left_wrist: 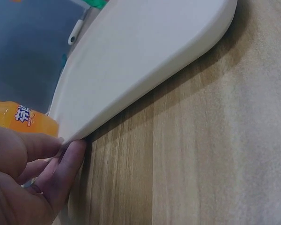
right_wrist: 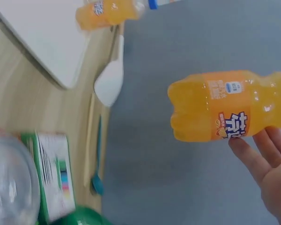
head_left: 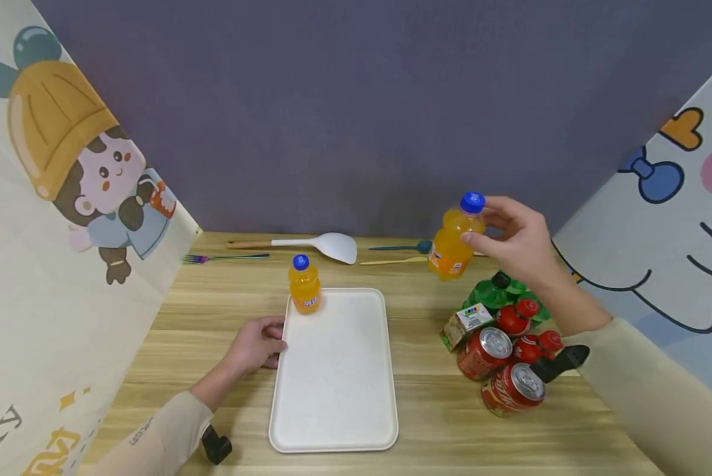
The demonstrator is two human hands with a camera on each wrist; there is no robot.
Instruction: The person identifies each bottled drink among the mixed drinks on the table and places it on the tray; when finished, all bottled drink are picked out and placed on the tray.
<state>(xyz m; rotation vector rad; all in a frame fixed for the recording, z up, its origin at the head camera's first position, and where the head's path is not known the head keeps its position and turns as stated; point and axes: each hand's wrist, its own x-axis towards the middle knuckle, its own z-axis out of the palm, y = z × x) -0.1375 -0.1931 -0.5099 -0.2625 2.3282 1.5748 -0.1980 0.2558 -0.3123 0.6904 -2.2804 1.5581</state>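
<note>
My right hand grips an orange soda bottle with a blue cap near its neck and holds it up above the table, slightly tilted. In the right wrist view the label of this bottle faces the camera. A second orange soda bottle stands upright at the far left corner of the white tray. My left hand pinches the tray's left edge between thumb and fingers, as the left wrist view shows at the rim.
At the right stand red cans, red-capped bottles, green bottles and a small drink carton. Along the back wall lie a white spatula, a fork, a dark teal spoon and a yellow utensil.
</note>
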